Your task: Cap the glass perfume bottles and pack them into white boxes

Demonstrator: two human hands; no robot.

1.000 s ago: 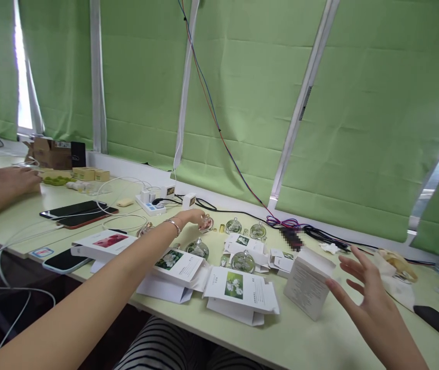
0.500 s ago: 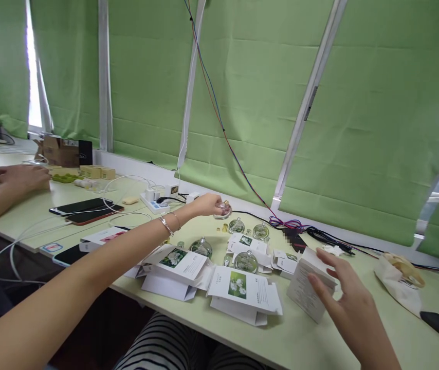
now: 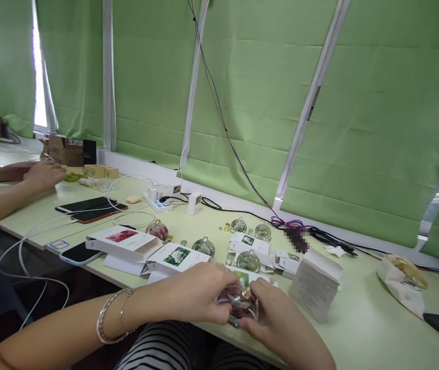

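Holding a rounded glass bottle [image 3: 242,309] between them, the left hand [image 3: 200,290] and right hand [image 3: 277,311] meet low in the view, fingers curled around its sides with its gold neck showing in the gap. Reddish matter shows through the glass, and whether its base touches anything cannot be told. The step in hand looks like steadying or turning the bottle with a two-handed hold; a next move would, I judge, call for one hand to keep a firm grip on the smooth glass while the other works free, clear of the things close behind. Just beyond the hands, and partly hidden by them, lies a front carton [image 3: 242,277]; to its left lie a white-flower carton [image 3: 177,256] and a red-picture carton [image 3: 122,236], while a printed carton [image 3: 314,288] stands tilted near the right hand. Farther back on the pale desk [image 3: 362,318] sit a red-filled bottle [image 3: 158,229], several green-tinted bottles [image 3: 204,246] and a small gold cap [image 3: 226,226]. Phones [image 3: 86,204] and a power strip [image 3: 158,203] lie to the left, a cloth pouch [image 3: 400,283] to the right. Another person's hands [image 3: 44,176] rest at the far left, near a cardboard box [image 3: 64,150]. Green blinds [image 3: 258,103] cover the windows behind, crossed by a slanting cable [image 3: 236,154].
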